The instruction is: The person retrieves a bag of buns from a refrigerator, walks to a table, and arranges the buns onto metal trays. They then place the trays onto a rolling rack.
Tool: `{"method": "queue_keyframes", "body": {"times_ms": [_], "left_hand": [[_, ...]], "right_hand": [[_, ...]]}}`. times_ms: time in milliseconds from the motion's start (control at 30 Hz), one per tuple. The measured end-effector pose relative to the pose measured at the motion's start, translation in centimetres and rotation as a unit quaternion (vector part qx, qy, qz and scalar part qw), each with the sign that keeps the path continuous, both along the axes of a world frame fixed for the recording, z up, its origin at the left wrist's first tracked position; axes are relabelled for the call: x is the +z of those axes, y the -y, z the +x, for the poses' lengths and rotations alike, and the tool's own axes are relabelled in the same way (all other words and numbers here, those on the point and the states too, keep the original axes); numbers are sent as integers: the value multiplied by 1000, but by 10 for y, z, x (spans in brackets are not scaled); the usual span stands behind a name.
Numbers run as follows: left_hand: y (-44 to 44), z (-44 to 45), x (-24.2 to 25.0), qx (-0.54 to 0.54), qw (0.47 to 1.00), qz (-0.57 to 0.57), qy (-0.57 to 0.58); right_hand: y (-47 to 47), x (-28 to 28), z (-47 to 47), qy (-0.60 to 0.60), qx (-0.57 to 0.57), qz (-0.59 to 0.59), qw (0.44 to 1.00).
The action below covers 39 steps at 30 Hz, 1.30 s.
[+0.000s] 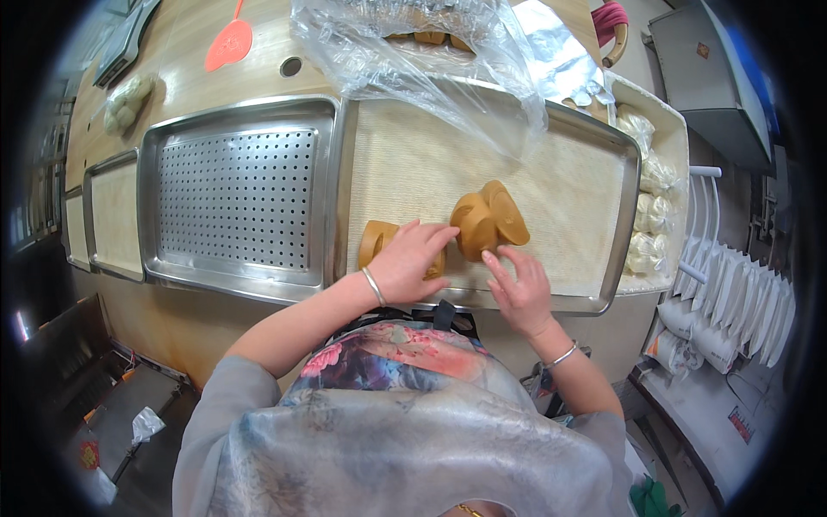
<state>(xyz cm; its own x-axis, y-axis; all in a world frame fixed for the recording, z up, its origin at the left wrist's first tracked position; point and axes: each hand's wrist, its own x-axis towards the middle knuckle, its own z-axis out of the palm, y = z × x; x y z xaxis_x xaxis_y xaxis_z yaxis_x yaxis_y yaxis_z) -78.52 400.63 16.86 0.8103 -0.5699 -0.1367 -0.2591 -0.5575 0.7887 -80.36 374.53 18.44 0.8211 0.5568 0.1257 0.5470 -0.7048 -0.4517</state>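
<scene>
Several tan, ingot-shaped pieces that look like steamed buns lie on a cloth-lined metal tray (568, 168). My left hand (410, 262) is over the left pieces (375, 242), partly hiding them, with its thumb and fingers spread; its fingertips reach the edge of a rounded tan piece (476, 226). That piece leans against a flatter, tilted tan piece (504, 210) on its right. Fingertips of my right hand (522, 287) are at the lower edge of the rounded piece, fingers apart. Whether either hand grips anything is not clear.
Crumpled clear plastic (413, 71) covers more tan pieces at the tray's far side. A perforated steel tray (236, 200) adjoins on the left. On the right, a white foam box (678, 194) holds bagged pale dough. A red heart-shaped item (230, 45) and a scale-like device (126, 48) lie farther back.
</scene>
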Motion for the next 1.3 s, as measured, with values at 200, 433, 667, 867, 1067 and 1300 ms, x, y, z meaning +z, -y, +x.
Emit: {"method": "queue_keyframes", "body": {"times_ms": [200,433,667,867,1067,1300], "left_hand": [[22,-6,-16,73,995,61,14],[48,47,-39,132,991,25,28],[67,65,-42,45,993,48,93],[93,58,-33,13,990,84,115],[91,3,-15,-53,973,210,77],[71,-1,-5,-88,963,249,45]], "right_hand": [[31,-4,22,-39,-140,3,989],[11,-41,76,-183,-147,86,968],[65,-73,44,-356,-267,345,826],[81,-79,18,-209,-257,125,935],[72,-56,6,-209,-215,78,951],[50,-27,5,-270,-170,-8,948]]}}
